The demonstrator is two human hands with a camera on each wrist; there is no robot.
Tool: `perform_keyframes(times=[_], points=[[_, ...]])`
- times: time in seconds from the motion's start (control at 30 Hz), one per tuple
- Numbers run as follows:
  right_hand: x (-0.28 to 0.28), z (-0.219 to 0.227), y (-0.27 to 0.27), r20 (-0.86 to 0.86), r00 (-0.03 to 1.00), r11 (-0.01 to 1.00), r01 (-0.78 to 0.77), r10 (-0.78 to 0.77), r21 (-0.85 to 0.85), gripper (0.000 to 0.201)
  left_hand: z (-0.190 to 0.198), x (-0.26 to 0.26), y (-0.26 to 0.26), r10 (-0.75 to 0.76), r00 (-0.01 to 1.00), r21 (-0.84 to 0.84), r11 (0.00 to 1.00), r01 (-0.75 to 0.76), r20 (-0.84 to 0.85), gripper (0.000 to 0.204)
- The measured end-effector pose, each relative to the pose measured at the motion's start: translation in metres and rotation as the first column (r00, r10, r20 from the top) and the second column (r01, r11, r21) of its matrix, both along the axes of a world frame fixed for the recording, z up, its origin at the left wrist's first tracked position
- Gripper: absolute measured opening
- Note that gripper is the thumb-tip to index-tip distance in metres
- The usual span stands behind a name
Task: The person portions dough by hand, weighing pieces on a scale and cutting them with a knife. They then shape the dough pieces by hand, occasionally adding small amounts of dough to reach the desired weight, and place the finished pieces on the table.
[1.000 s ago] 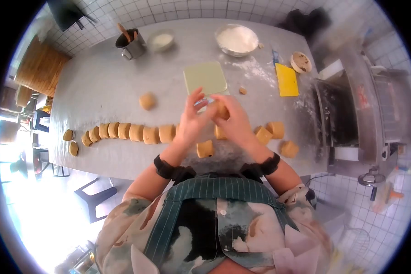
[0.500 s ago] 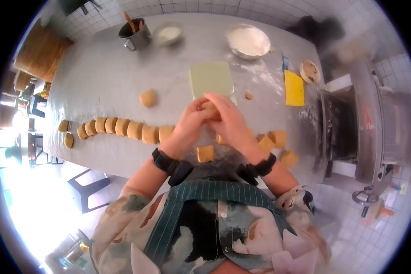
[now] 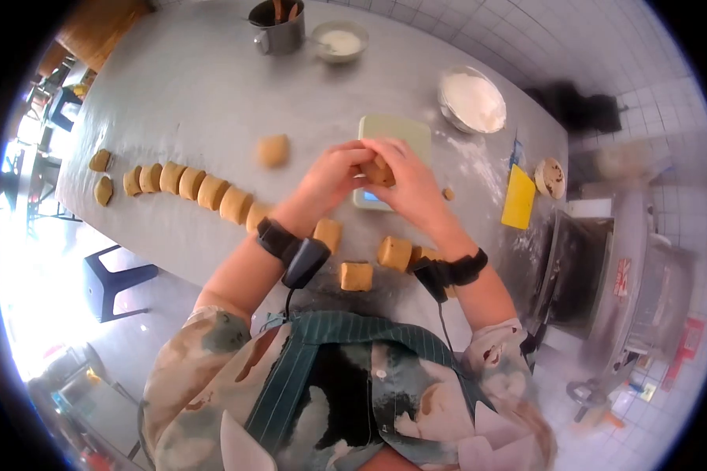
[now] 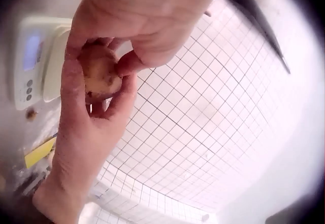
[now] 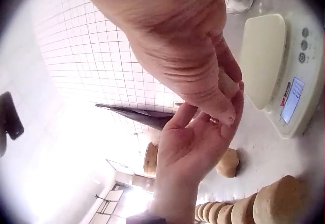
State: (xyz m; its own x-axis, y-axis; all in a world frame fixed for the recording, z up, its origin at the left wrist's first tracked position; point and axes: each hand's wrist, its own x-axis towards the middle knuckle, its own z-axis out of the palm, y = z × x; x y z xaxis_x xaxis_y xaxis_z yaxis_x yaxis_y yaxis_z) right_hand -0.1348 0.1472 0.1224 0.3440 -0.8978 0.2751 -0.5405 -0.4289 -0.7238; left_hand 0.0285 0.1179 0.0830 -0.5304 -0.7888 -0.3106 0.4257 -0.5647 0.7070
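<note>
Both hands meet over the front of a pale green digital scale [image 3: 375, 129], around one piece of brown dough [image 4: 99, 77]. My right hand [image 3: 412, 188] cups the dough between thumb and curled fingers. From the other side my left hand [image 3: 326, 180] grips it, its thumb pressing the dough's face in the left wrist view. In the right wrist view the hands hide most of the piece. A rounded dough lump [image 3: 273, 151] sits left of the scale. Cut dough pieces [image 3: 212, 191] curve in a row to the left, and several more, such as a squarish one [image 3: 357, 276], lie near the table's front.
A bowl of white flour [image 3: 473, 100], a smaller bowl [image 3: 339, 41] and a metal jug [image 3: 279, 35] stand along the back of the steel table [image 3: 188, 86]. At right lie a yellow scraper [image 3: 518, 196], a small bowl [image 3: 551, 179] and a dough crumb [image 3: 448, 194].
The hands closed together around the dough half a second ago and now part slightly, showing the piece between them. The head view has turned, shifting the table's contents in the picture.
</note>
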Motion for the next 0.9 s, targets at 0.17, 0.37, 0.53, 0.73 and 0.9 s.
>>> perform_keyframes(times=[0.17,0.37,0.53,0.73,0.9], points=[[0.002,-0.011,0.001,-0.238,0.970,0.994,0.019,-0.044,-0.106,0.044,-0.011,-0.007,-0.001,0.011,1.000,0.104,0.995,-0.012,0.010,0.022],[-0.009,-0.020,-0.025,-0.389,0.873,0.953,0.299,-0.293,-0.046,0.036,0.016,-0.014,-0.008,0.142,0.983,0.135,0.978,-0.158,0.121,0.042],[-0.003,-0.056,-0.051,-0.554,0.770,0.919,0.393,-0.316,0.021,0.047,0.008,0.004,-0.008,0.125,0.948,-0.095,0.990,-0.102,0.291,0.045],[-0.033,-0.021,-0.038,-0.448,0.784,0.880,0.475,-0.429,-0.010,0.054,0.009,0.064,0.026,0.329,0.883,-0.139,0.944,-0.299,0.335,0.038],[-0.091,-0.013,-0.011,-0.364,0.802,0.797,0.566,-0.473,0.212,0.054,0.005,0.120,0.051,0.441,0.814,-0.133,0.896,-0.424,0.378,0.037]])
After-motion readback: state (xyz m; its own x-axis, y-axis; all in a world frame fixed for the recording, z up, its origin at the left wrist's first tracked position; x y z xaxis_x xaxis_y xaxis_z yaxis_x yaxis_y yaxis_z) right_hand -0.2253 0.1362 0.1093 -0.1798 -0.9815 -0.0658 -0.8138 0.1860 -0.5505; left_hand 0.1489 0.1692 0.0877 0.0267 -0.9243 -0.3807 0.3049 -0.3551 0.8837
